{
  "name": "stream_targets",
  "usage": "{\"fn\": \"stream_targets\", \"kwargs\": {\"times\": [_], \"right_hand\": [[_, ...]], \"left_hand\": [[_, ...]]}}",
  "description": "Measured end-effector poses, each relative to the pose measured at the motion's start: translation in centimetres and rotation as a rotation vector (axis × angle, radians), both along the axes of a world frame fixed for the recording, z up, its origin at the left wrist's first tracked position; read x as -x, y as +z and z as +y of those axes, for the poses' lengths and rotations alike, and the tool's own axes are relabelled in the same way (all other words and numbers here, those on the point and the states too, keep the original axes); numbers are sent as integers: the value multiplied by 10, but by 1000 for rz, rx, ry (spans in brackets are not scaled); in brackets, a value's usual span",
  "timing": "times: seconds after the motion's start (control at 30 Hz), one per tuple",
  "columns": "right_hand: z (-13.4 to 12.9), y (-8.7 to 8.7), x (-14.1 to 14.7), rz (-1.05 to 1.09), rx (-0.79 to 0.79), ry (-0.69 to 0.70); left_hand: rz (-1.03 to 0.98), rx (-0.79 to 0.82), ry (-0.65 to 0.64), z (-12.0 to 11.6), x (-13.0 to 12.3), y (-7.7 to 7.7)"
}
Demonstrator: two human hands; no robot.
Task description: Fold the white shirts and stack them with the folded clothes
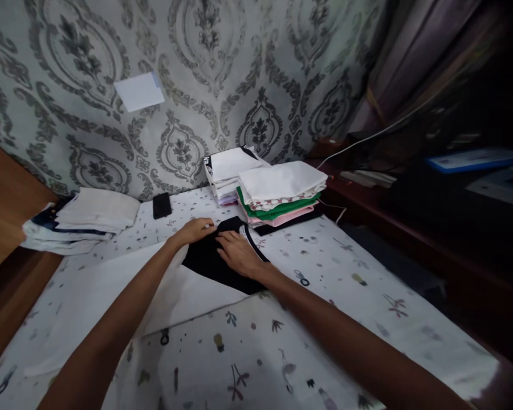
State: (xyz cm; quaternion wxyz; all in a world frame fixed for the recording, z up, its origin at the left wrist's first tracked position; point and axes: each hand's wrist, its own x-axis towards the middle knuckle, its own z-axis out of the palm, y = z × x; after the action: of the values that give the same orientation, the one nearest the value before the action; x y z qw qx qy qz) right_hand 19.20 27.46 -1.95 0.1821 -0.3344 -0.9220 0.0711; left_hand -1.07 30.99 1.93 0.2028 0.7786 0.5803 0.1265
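Wall (222,57): pale, with grey medallions and leaf scrolls; paper or fabric, cannot tell.

Sheet (359,319): white, smooth, printed with small plants; bears everything below except the card.

Shirt (179,296): one, white with a black upper part, thin and matte; spread nearly flat at the sheet's middle, neckline toward the right. Judged unfolded as yet, the one piece left to do in plain sight.

Right stack (282,182): folded cloth, apparently finished; white, red-patterned, green and pink layers with soft rounded edges, black cloth beneath.

Left stack (94,213): folded, cream over navy and white, edges slightly uneven.

Rear stack (228,165): folded, mostly white (black lettering at one corner), just beside the right stack.

Right hand (239,254): on the black part, fingers spread and loose, gripping nothing.

Left hand (196,230): at the black part's far edge, fingers bent; pinching or merely resting, cannot tell.

Card (140,92): white, flat, rectangular, against the wall.

Phone (162,205): black, flat, round-cornered, near the left stack.
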Motion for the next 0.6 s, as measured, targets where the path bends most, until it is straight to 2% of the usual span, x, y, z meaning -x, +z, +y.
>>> {"fn": "stream_targets", "kwargs": {"times": [0.13,0.23,0.37,0.47,0.6], "right_hand": [[0,0,2,-12,43,-15],[0,-1,5,-32,76,-29],[0,-4,4,-28,98,-27],[4,-3,3,-10,123,-12],[21,10,4,36,122,-142]], "left_hand": [[-23,220,-74,-10,28,17],[-74,357,-74,-20,46,19],[-117,278,57,-30,60,7],[-115,210,108,-34,64,-2],[-129,171,129,-41,66,-5]]}}
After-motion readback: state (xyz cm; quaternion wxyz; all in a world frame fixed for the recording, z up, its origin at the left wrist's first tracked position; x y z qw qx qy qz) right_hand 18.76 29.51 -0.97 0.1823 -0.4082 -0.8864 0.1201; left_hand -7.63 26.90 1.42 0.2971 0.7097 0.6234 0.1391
